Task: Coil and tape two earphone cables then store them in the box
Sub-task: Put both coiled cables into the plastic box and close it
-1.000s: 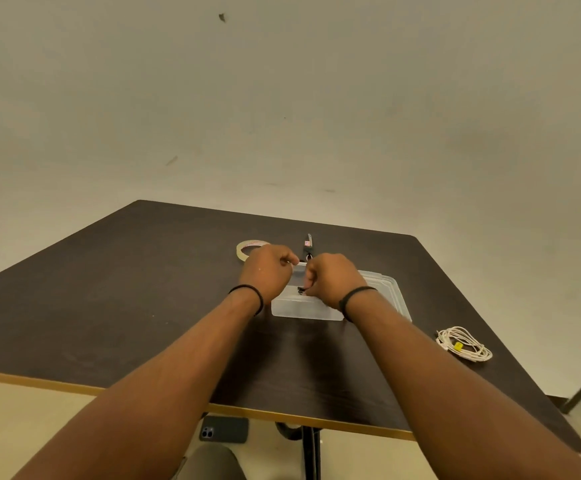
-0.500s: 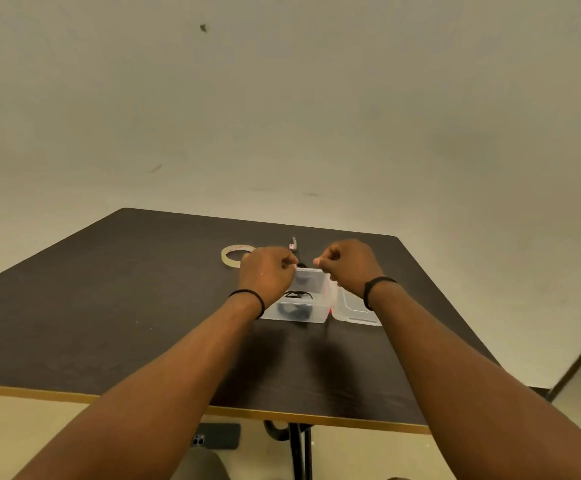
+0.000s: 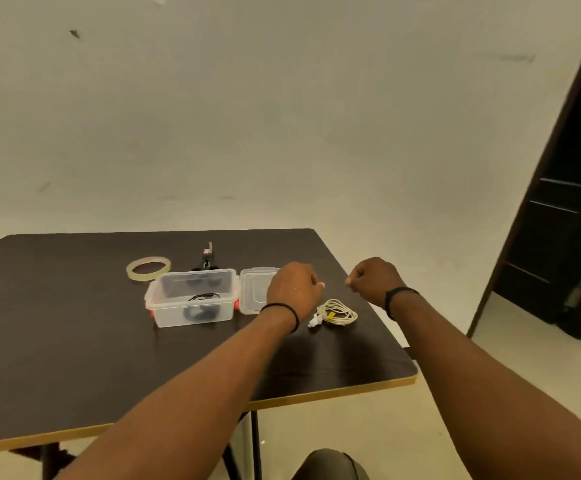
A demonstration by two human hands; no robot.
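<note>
A: Where are you holding your left hand [image 3: 294,287] just now?

B: You are holding it above the dark counter [image 3: 74,341], with the lid [image 3: 252,295] just behind it, fingers curled into a loose fist. Nothing is showing inside that hand.

A: And your right hand [image 3: 372,280]?

B: You are keeping it over the counter's right edge, fingers curled the same way, holding nothing that shows. Both wrists are wearing thin black bands.

A: Where is the white earphone cable [image 3: 337,313] lying?

B: It is lying coiled on the counter, below and between your two hands, touching neither. A small yellow piece is sitting on the coil, and the white end is poking out at its left.

A: And the black earphone cable [image 3: 200,306]?

B: It is sitting inside the clear box [image 3: 193,297], which is standing open, well left of your left hand. The lid is lying flat just beside the box on its right.

A: Anything else lying about?

B: The tape roll [image 3: 148,268] is lying flat behind the box to the left, and the scissors [image 3: 207,259] are lying just behind the box.
</note>
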